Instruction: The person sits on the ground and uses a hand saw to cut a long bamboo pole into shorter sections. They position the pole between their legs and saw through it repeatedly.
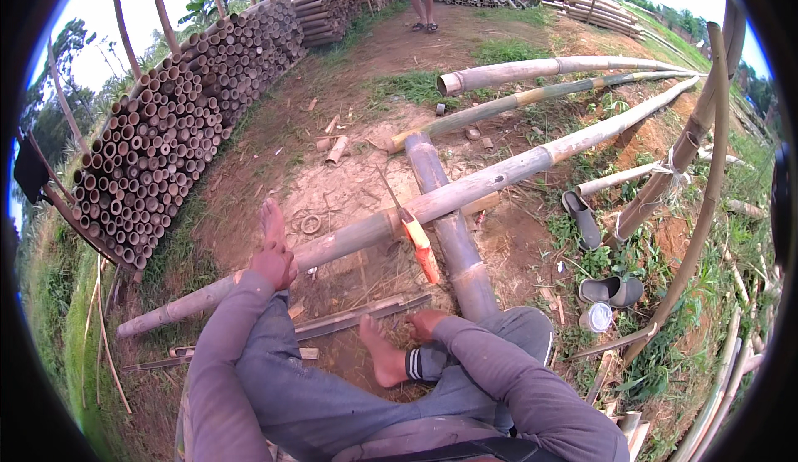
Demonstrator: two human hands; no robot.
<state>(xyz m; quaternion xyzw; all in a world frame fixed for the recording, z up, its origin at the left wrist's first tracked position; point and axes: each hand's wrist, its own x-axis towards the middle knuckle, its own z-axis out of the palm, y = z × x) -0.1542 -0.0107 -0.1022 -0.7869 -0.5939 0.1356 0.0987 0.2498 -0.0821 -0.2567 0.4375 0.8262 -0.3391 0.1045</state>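
Observation:
A long bamboo pole (507,169) slants across in front of me, lying over a thicker bamboo piece (457,258). My left hand (274,264) is closed over the pole's left part, close beside my bare left foot (272,219). Near the crossing, a handsaw (422,250) with an orange handle leans against the pole, its thin blade pointing up and away. No hand touches it. My right hand (426,324), fingers curled with nothing visible in them, is just below the saw handle, near my right foot (384,352). Its palm is hidden.
Stacked bamboo (179,121) fills the left side. More poles (565,66) lie beyond the crossing. At right are grey shoes (583,221), a white lidded cup (596,318) and upright bamboo posts tied with string. Split bamboo (357,317) lies before me. Someone's legs (421,1) stand at the back.

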